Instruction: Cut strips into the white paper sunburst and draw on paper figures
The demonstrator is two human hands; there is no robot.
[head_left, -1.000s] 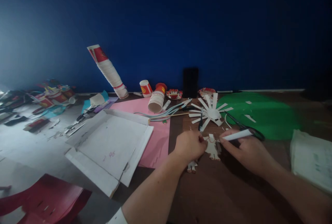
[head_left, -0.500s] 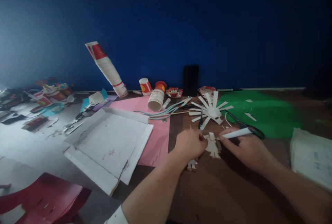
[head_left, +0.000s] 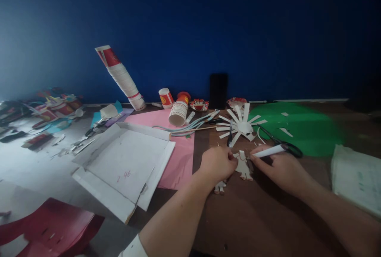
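A white paper cutout shaped like a small figure (head_left: 244,166) lies on the dark brown table between my hands. Its left edge is pinched by the curled fingers of my left hand (head_left: 218,164). In my right hand (head_left: 284,168) is a white pen (head_left: 270,151), its tip end close to the figure's right side. A second small paper figure (head_left: 220,188) shows partly from under my left wrist. Black-handled scissors (head_left: 293,149) lie just beyond my right hand. Behind the figure sits a cut paper cup (head_left: 244,127) with its strips splayed out like rays.
A white box lid (head_left: 127,158) rests left of my arms on pink paper (head_left: 181,165). Stacked paper cups (head_left: 123,80) lean against the blue wall, near a black phone (head_left: 218,90). Green paper (head_left: 297,130) and a white bundle (head_left: 355,181) lie rightward. A red chair (head_left: 53,225) stands lower left.
The view has shifted very slightly. Both hands keep nearly the same place at the paper figure, and the pen in my right hand has moved only a little.
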